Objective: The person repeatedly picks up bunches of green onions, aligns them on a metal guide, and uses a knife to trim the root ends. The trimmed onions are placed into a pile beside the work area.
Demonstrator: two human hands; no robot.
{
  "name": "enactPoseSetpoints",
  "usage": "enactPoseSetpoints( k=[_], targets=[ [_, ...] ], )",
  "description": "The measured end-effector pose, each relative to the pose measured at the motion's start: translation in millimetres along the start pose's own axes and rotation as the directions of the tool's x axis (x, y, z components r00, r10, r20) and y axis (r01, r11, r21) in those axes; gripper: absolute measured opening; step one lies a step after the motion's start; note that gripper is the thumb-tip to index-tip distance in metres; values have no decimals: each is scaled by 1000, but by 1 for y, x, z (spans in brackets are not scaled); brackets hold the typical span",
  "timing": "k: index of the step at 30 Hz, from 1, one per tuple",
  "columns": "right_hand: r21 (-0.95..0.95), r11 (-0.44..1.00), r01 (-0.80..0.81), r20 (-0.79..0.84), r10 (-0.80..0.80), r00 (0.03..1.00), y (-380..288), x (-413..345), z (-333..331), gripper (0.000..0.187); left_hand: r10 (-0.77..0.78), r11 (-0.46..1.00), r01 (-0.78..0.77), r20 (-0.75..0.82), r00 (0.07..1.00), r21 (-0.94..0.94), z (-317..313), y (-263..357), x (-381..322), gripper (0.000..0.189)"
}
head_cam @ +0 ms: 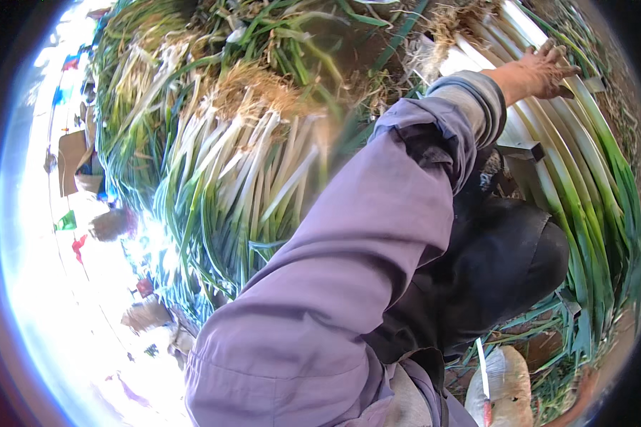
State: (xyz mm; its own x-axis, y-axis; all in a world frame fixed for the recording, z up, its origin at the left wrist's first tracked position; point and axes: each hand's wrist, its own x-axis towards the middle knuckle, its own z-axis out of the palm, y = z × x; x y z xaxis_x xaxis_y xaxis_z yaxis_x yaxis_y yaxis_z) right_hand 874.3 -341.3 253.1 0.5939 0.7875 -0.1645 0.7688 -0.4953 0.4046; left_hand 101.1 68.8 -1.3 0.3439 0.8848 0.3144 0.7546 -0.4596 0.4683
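Note:
My left hand (545, 72), fingers spread, rests on the white stems of a bundle of leeks or large green onions (558, 139). The bundle lies across a metal frame (521, 151), roots at the top and green leaves hanging towards the bottom right. At the bottom right rim, blurred and partly cut off, is my right hand (582, 392); its fingers and anything in them cannot be made out. Near it, a knife (483, 368) with a pale blade and red handle lies against a pale rounded pad (510, 387).
Large heaps of rooted green onions (251, 160) stand on the left, with loose leaves (299, 53) behind. My dark-clad knee (502, 267) is beside the frame. Cut leaves (550, 320) litter the ground. Cardboard (69, 163) and scattered items lie in bright light at the far left.

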Motion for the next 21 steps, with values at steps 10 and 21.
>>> enactPoseSetpoints(
  k=[10, 21],
  targets=[
    [393, 639, 661, -445, -497, 745, -366, -122, -101, 42, -273, 813, 116, -197, 942, -570, -151, 10, -189, 34],
    [393, 81, 916, -604, -728, 324, -656, -217, -129, 34, -807, 505, 836, -460, 370, -214, -282, -158, -570, 36]
  ],
)
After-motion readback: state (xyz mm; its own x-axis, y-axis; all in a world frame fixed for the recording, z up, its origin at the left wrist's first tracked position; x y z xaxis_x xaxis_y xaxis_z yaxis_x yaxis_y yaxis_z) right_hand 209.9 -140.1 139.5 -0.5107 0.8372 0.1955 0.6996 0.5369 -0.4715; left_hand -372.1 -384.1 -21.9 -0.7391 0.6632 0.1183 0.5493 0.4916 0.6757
